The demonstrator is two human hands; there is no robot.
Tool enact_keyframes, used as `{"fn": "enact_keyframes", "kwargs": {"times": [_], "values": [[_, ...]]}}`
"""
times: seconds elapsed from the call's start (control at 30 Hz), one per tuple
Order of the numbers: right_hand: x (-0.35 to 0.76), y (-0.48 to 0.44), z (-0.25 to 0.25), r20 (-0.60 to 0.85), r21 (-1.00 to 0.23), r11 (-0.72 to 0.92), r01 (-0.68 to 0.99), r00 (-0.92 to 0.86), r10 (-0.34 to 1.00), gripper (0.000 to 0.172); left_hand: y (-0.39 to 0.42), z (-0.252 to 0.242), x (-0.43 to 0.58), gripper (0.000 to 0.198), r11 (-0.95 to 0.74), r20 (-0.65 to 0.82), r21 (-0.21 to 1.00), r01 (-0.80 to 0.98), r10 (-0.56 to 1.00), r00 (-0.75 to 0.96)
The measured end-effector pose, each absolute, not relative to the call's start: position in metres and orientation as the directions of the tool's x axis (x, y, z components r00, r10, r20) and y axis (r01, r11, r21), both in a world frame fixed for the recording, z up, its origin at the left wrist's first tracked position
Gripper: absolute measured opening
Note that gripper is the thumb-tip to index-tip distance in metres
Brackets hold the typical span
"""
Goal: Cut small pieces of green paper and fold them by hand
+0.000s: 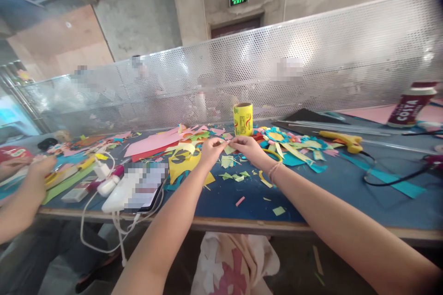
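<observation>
My left hand (212, 152) and right hand (252, 148) pinch a small pale scrap (228, 142), near the yellow roll (243, 120) toward the far edge of the worktop (221, 203).

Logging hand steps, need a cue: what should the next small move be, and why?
Probably a slight tilt of the left hand and right hand toward the wearer's view: they come together near the paper scraps, and anything pinched between them is too small to make out.
</observation>
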State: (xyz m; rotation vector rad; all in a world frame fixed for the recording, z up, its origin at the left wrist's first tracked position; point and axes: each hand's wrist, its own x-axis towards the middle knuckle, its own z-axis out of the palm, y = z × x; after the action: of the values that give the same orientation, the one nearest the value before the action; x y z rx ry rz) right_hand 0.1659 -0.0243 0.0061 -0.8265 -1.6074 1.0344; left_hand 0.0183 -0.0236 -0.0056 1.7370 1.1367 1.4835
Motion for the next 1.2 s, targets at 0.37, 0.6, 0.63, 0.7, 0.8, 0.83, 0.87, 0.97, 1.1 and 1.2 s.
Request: {"fn": "enact_keyframes", "kwargs": {"times": [0.37,0.6,0.63,0.7,0.8,0.83,0.87,0.97,1.1,1.2], "values": [[0.174,-0.014,0.004,0.345,-0.928,0.368,0.049,-0.255,0.903,0.018,-0.015,-0.008,0.015,0.026,-0.423,0.441,0.884,0.199,0.896,-0.055],[0.177,-0.012,0.004,0.327,-0.928,0.363,0.083,-0.283,0.901,0.019,-0.015,-0.006,0.016,0.025,-0.369,0.382,0.913,0.171,0.923,-0.047],[0.177,-0.011,0.004,0.321,-0.929,0.360,0.088,-0.294,0.900,0.018,-0.015,-0.007,0.016,0.025,-0.363,0.376,0.916,0.170,0.925,-0.049],[0.178,-0.010,0.003,0.300,-0.927,0.353,0.125,-0.316,0.900,0.017,-0.015,-0.008,0.016,0.026,-0.356,0.370,0.917,0.181,0.927,-0.054],[0.177,-0.010,0.000,0.387,-0.848,0.460,0.264,-0.285,0.877,0.017,-0.014,-0.009,0.016,0.028,-0.341,0.360,0.922,0.184,0.929,-0.083],[0.176,-0.011,-0.001,0.467,-0.782,0.537,0.316,-0.275,0.841,0.018,-0.014,-0.009,0.016,0.027,-0.331,0.350,0.929,0.164,0.932,-0.098],[0.176,-0.012,-0.001,0.554,-0.696,0.621,0.360,-0.280,0.784,0.022,-0.014,-0.009,0.016,0.026,-0.319,0.335,0.938,0.135,0.935,-0.114],[0.174,-0.018,0.000,0.722,-0.410,0.810,0.419,-0.394,0.569,0.042,-0.015,-0.008,0.016,0.022,-0.295,0.299,0.954,0.051,0.944,-0.139],[0.172,-0.020,0.000,0.749,-0.263,0.854,0.449,-0.462,0.475,0.033,-0.015,-0.008,0.017,0.022,-0.301,0.306,0.952,0.053,0.945,-0.120],[0.171,-0.017,-0.002,0.763,-0.279,0.847,0.452,-0.431,0.482,0.025,-0.015,-0.009,0.018,0.025,-0.302,0.306,0.952,0.051,0.947,-0.098]]}}
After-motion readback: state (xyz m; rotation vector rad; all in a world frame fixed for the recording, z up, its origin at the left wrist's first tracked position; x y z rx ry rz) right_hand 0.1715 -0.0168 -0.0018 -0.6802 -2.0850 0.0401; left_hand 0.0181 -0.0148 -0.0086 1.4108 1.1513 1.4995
